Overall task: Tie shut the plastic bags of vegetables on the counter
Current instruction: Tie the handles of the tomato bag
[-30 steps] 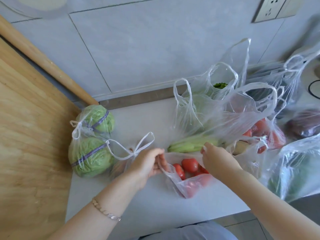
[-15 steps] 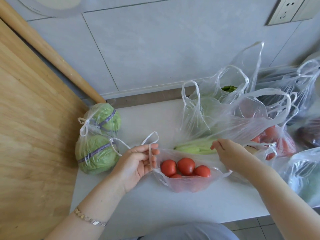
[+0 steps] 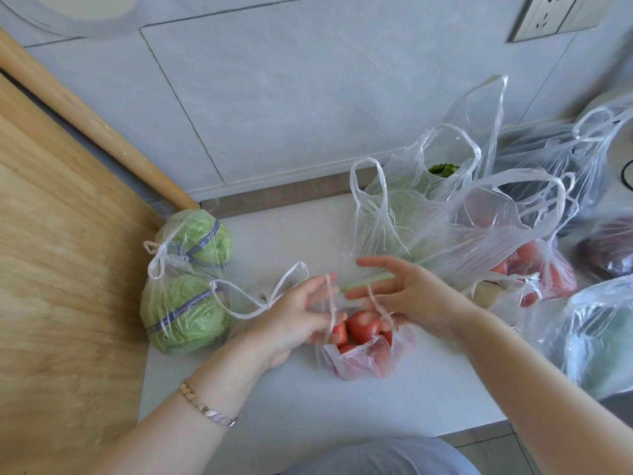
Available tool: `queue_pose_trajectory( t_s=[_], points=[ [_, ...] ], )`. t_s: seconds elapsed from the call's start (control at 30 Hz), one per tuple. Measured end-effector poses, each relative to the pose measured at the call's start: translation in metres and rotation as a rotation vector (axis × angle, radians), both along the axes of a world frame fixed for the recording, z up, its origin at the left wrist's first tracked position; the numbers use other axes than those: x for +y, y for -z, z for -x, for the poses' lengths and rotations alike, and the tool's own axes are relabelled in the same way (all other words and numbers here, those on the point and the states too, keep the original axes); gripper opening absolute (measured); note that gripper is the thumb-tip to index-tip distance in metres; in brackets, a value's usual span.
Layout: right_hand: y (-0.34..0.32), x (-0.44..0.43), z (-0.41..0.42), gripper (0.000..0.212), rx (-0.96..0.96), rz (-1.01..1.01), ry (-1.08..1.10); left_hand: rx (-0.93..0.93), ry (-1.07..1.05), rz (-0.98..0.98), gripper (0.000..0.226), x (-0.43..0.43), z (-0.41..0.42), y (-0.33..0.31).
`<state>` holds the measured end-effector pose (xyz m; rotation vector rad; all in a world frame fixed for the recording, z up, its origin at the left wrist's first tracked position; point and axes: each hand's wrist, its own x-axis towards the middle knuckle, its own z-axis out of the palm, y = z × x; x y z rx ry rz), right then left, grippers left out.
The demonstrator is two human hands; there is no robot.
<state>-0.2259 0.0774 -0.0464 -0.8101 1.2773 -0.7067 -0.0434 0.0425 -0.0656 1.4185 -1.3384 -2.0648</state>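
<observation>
The counter (image 3: 274, 399) is pale and runs under everything. The tomato bag (image 3: 370, 358) sits on it near the front edge, right before the person, and I take my bearings from that. Well to its left a wooden board (image 3: 61, 269) fills that side. Behind it and off to its right slumps a heap of open bags (image 3: 462, 234), handles standing up, greens and red things showing through the film. To its left, nearer than the board, lies the cabbage bag (image 3: 186, 286), already knotted. Just beside the tomato bag on that same side a small knot (image 3: 265, 305) of tied handles sticks up; what it closes is hidden.

The left hand (image 3: 298, 320) hovers at the bag's left lip, fingers fairly straight, one handle (image 3: 329, 296) draped over them rather than pinched. The right hand (image 3: 411, 296) is over its right lip, fingers splayed, the other handle (image 3: 375, 303) looped across them. Neither hand is clamped on anything, and the two are close but not touching.

The bag looks light and limp, the film thin and slick, so I reckon it slumps wherever it isn't held. The tomatoes (image 3: 363, 325) inside bruise easily and can roll. The handles are the place to take hold, low near the mouth, crossed without yanking the film
</observation>
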Motion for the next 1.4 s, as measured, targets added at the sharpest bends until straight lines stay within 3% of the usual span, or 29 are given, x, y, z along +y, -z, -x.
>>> queue_pose_trajectory(
  t_s=[0.2,0.33,0.47,0.57,0.63,0.7,0.77,0.87,0.97,1.03,1.1,1.27,1.33,1.4],
  points=[
    [0.023,0.009,-0.017,0.072,-0.001,0.022,0.012,-0.001,0.297,0.27,0.077,0.011,0.023,0.02],
    [0.026,0.018,-0.006,0.063,0.044,0.014,-0.001,-0.034,0.336,0.361,0.055,0.016,0.036,0.027],
    [0.024,0.021,0.0,0.052,0.278,0.103,-0.046,-0.079,0.238,0.37,0.035,0.014,0.04,0.038],
    [0.03,0.021,0.011,0.041,0.409,0.14,0.067,-0.08,0.168,0.299,0.024,0.009,0.024,0.044],
    [0.045,0.02,0.019,0.027,0.396,0.061,0.167,-0.108,0.158,0.269,0.014,0.003,0.006,0.046],
    [0.065,0.02,0.02,0.013,0.366,-0.051,0.184,-0.254,0.255,0.335,0.01,-0.002,-0.011,0.049],
    [0.088,0.022,0.016,0.004,0.4,-0.098,0.13,-0.508,0.47,0.52,0.018,-0.004,-0.021,0.053],
    [0.109,0.025,0.01,0.026,0.513,-0.119,0.057,-0.633,0.644,0.651,0.019,-0.002,-0.023,0.054],
    [0.113,0.024,0.011,0.056,0.652,-0.145,-0.002,-0.51,0.54,0.582,0.023,-0.002,-0.021,0.052],
    [0.11,0.022,0.013,0.056,0.626,-0.147,0.064,-0.432,0.443,0.495,0.033,-0.004,-0.017,0.049],
    [0.104,0.019,0.016,0.047,0.503,-0.134,0.213,-0.278,0.281,0.371,0.039,-0.006,-0.014,0.046],
    [0.092,0.01,0.017,0.045,-0.033,-0.134,0.606,0.212,-0.178,-0.021,0.039,-0.004,0.006,0.039],
    [0.087,0.006,0.015,0.046,-0.06,-0.108,0.637,0.279,-0.272,-0.06,0.041,-0.001,0.015,0.038],
    [0.087,0.003,0.014,0.049,-0.006,-0.079,0.629,0.226,-0.295,-0.083,0.045,-0.002,0.017,0.038]
  ],
)
